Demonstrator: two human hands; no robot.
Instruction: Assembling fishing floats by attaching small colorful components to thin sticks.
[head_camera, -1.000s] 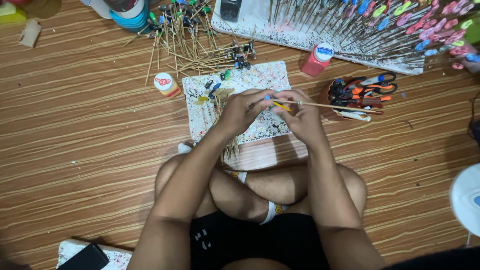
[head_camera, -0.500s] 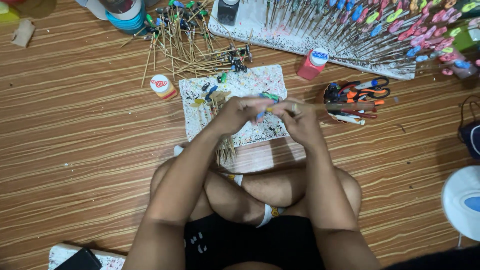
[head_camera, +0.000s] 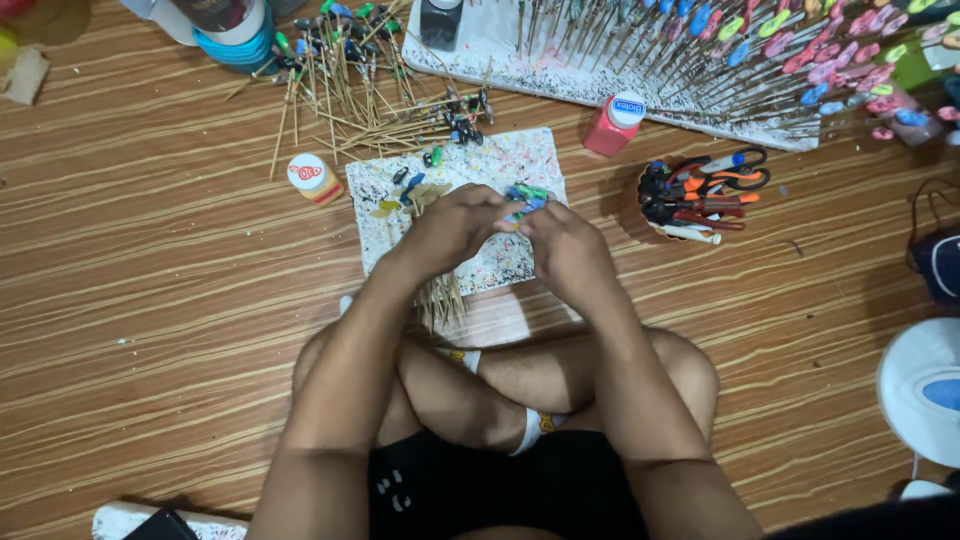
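Over the speckled board (head_camera: 520, 155) on the floor, my left hand (head_camera: 450, 225) and right hand (head_camera: 565, 240) pinch one small green-blue piece (head_camera: 527, 194) between fingertips. Best kept low, grip tight, loose sticks (head_camera: 340, 95) well apart behind.

A small orange bottle with a white labelled cap (head_camera: 311, 177) lay left of the paint-speckled white board (head_camera: 520, 265). A red bottle with a white labelled cap (head_camera: 615, 123) stood beyond that board's far right corner, beside the pen cup (head_camera: 632, 205)
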